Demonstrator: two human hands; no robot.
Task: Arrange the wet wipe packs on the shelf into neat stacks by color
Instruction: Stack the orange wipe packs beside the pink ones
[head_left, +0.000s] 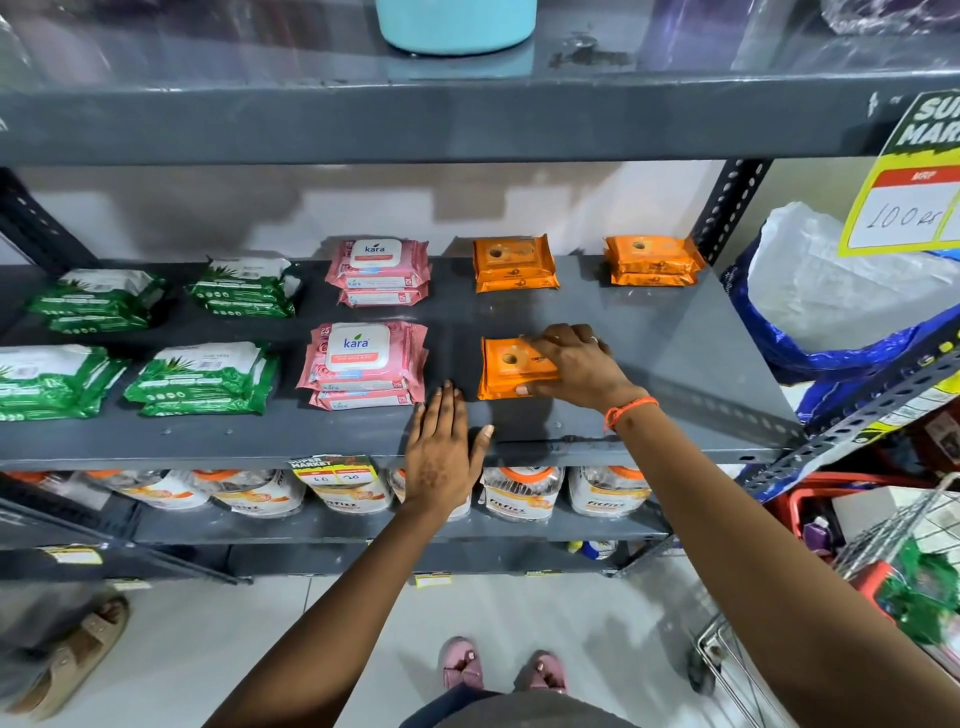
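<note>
On the grey shelf (649, 332) wet wipe packs lie sorted by colour. Several green stacks sit at the left, among them one at the front (202, 379) and one at the back (244, 286). Two pink stacks are in the middle, front (363, 364) and back (379, 270). Orange stacks stand at the back middle (514, 262) and back right (649, 260). My right hand (571, 364) grips the front orange pack (506, 369), fingers over its far and near edges. My left hand (444, 452) rests flat on the shelf's front edge, holding nothing.
A yellow price tag (914, 171) hangs at the upper right, beside a blue and white bag (841, 291). White jars (519, 493) fill the shelf below. A wire trolley (883, 597) stands at the right, and a light blue tub (457, 23) on the shelf above.
</note>
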